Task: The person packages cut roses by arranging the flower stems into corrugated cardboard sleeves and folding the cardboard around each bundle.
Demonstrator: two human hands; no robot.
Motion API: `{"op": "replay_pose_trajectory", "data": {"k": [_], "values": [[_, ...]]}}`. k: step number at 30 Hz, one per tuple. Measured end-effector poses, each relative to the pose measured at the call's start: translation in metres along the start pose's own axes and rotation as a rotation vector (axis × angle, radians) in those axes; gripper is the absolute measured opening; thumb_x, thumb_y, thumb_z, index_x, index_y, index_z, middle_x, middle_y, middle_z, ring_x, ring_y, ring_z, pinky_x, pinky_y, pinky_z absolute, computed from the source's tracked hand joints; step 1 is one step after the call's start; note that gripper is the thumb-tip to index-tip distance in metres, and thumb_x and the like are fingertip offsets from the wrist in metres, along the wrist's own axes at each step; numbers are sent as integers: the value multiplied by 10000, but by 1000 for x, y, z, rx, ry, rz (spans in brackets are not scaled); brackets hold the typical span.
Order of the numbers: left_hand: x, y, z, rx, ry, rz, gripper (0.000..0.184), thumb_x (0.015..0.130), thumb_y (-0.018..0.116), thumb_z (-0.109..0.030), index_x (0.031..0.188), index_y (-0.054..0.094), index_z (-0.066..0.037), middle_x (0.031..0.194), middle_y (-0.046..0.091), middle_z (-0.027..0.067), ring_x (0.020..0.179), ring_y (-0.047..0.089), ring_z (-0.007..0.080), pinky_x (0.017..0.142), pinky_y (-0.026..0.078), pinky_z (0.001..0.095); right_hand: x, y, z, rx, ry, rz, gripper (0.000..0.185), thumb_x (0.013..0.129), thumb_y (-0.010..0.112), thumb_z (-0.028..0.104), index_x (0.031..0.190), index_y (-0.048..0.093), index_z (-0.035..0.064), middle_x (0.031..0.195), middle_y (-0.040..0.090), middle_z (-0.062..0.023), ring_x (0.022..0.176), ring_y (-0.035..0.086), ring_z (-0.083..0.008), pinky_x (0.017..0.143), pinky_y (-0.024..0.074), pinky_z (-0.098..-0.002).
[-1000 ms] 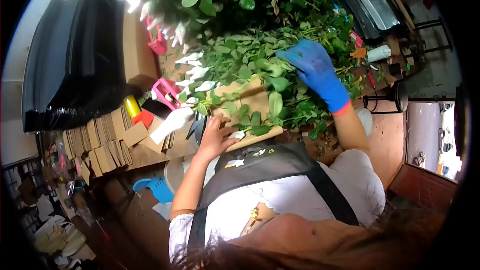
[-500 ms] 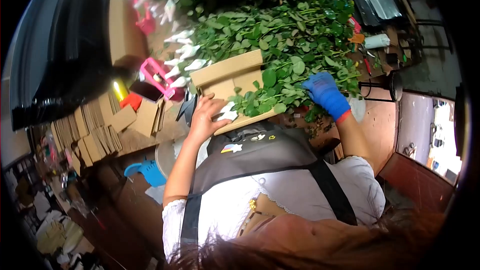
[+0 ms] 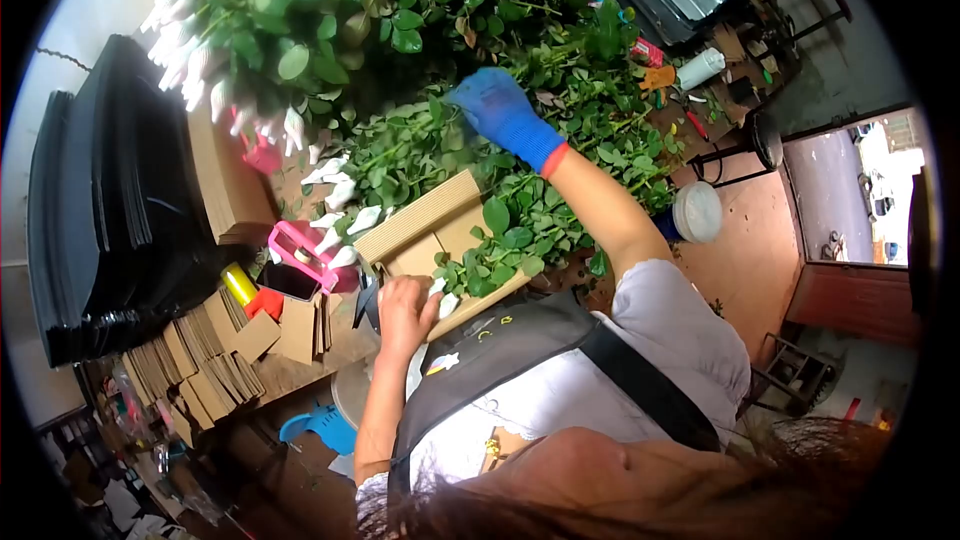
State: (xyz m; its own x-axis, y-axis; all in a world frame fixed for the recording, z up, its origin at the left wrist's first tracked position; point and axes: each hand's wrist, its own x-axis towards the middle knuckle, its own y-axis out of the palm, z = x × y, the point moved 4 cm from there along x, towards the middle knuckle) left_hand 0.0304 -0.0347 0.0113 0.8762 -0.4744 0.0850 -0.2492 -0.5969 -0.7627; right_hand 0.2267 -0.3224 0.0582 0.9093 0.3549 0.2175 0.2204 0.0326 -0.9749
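Leafy stems on a workbench, sorted by hand position. Right hand (image 3: 497, 112), in a blue glove, upper centre of the frame: it reaches over the loose leafy stems (image 3: 560, 180), its fingertips at the foliage; blur there makes it uncertain whether a stem is gripped. Left hand (image 3: 403, 312), bare, left of centre: fingers bent at the near left end of the cardboard wrap (image 3: 420, 216), thumb beside the white-covered flower heads (image 3: 443, 298); how firmly it holds them cannot be told. These heads and their leaves (image 3: 490, 262) lie inside the wrap, mid-frame, just above the dark apron (image 3: 490, 345). Further white-covered heads (image 3: 340, 190) point leftward from the loose stems. A larger bundle (image 3: 400, 10) fills the top. Left of the wrap: a pink holder (image 3: 292, 240), a dark phone (image 3: 288, 281), a yellow cylinder (image 3: 238, 284) and cardboard pieces (image 3: 190, 360).
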Motion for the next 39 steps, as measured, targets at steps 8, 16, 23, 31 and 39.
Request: {"op": "replay_pose_trajectory", "data": {"k": [8, 16, 23, 31, 39], "values": [[1, 1, 0, -203, -33, -11, 232, 801, 766, -101, 1015, 687, -60, 981, 656, 108, 924, 612, 325, 816, 505, 398, 6, -107, -35, 105, -194, -253, 324, 802, 700, 121, 1112, 701, 217, 995, 655, -19, 965, 617, -241, 872, 509, -401], [1, 2, 6, -275, -42, 3, 229, 817, 768, -129, 1026, 714, -55, 989, 664, 107, 952, 626, 316, 826, 507, 395, -28, -118, -14, 342, -217, -240, 266, 807, 704, 103, 1061, 722, 180, 926, 684, -55, 896, 656, -287, 787, 524, -422], [-8, 19, 30, -522, -239, -73, 656, 805, 815, -114, 1389, 517, -107, 1225, 674, 152, 941, 691, 258, 813, 555, 329, -125, -96, -42, 519, -124, 235, 257, 779, 723, 71, 1022, 725, 157, 950, 699, -74, 889, 652, -307, 765, 521, -420], [6, 7, 15, -434, -151, 21, 494, 804, 806, -75, 1269, 643, -98, 1194, 622, 107, 1055, 652, 228, 866, 574, 328, -172, -26, -35, 61, -26, 780, 381, 820, 656, 99, 1164, 694, 259, 982, 677, -55, 926, 643, -279, 847, 504, -414], [14, -3, -2, -246, -44, -58, 375, 792, 807, -115, 1129, 656, -48, 1065, 646, 119, 949, 631, 298, 800, 539, 375, 19, 63, -5, -108, -58, 226, 258, 887, 600, 157, 1128, 687, 183, 1056, 679, -62, 986, 658, -248, 876, 475, -421]]}}
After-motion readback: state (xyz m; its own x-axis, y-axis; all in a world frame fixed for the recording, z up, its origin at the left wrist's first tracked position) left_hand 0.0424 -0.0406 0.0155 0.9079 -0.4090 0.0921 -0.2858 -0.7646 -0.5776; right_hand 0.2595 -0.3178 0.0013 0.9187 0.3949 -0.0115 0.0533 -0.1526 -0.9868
